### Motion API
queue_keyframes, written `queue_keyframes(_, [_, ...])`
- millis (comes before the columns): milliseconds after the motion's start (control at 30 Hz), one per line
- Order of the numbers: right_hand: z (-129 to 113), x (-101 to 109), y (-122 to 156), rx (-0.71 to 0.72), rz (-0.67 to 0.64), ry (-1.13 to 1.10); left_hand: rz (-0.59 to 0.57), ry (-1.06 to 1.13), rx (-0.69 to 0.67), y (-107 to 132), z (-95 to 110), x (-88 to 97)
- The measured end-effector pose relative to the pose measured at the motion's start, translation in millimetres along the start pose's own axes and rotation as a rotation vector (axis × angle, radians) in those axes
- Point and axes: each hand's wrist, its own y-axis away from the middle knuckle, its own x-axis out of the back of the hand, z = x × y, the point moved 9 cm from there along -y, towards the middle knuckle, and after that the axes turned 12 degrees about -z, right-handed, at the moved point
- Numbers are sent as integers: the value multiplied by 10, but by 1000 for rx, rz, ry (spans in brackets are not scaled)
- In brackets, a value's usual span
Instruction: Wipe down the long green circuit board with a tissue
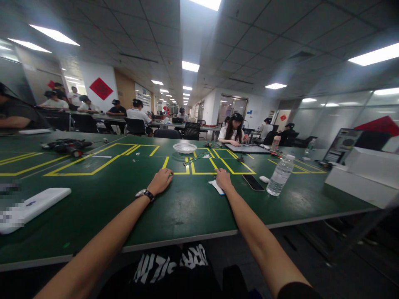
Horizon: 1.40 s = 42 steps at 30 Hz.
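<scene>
Both hands are rested on a long green-topped table (187,209) marked with yellow tape lines (93,169).

The left hand (162,181), with a dark-strapped wristwatch (145,194) worn at its wrist, is laid knuckles-up with the fingers curled under; whether anything is gripped cannot be told. The right hand (223,179) is laid palm-down, touching a small flat white scrap (217,187) that lies on the table at the hand's left edge. Its fingers are bent away from view, so its grip cannot be told either. To the right, a flat black phone (253,182), a small white oval object (264,179) and a clear plastic water bottle (280,174) are seen. Beyond the hands a shallow round white dish (185,148) is set. Large white boxes (361,178) are stacked at the far right.
</scene>
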Motion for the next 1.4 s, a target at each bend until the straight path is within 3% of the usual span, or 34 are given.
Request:
queue_keyframes(167, [17, -65, -60, -10, -37, -8, -33, -43, -55, 1, 56, -65])
queue_keyframes(267, [-15, -92, -98, 14, -47, -9, -50, -59, -77, -116, 102, -116])
queue_keyframes(467, [-38, -63, -123, 46, -6, -33, -178, -54, -39, -823, 221, -443])
queue_keyframes(600, [-9, -96, -164, 33, -18, -63, -298, -64, 53, -1266, 132, -731])
queue_keyframes(700, [1, -109, -205, 14, -17, -73, -328, -83, 54, -1420, 51, -800])
queue_keyframes(833, [9, -99, -217, -19, -22, -90, -310, -107, 25, -1387, 45, -715])
queue_keyframes(1167, [26, 60, -171, -134, -35, -123, -119, -201, 81, -870, 179, -264])
queue_keyframes(1267, [82, 65, -140, -208, -130, -129, -195, -159, -13, -884, 334, -326])
queue_keyframes(1400, [85, 11, -93, -190, -221, -108, -344, -139, -186, -932, 663, -498])
